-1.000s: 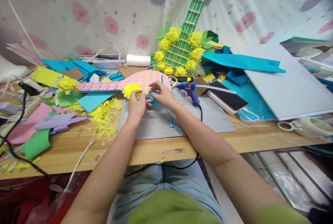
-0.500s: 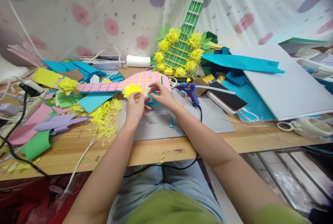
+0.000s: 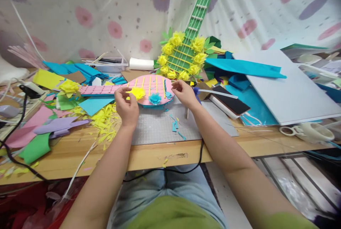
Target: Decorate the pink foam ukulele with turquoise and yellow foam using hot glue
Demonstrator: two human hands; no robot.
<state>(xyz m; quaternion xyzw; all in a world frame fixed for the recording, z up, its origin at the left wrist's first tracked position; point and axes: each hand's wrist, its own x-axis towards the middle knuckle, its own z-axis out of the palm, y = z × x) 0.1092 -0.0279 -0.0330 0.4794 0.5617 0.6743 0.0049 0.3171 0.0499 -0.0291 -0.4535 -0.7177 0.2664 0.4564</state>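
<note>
Cluttered wooden table, floral curtain

The grey cutting mat in front of the pink guitar lies mostly bare between the left hand and the right hand, with only a few teal scraps on it. Yellow shreds crowd the left side. A phone and a white board block the right, and the green guitar closes the back.
</note>
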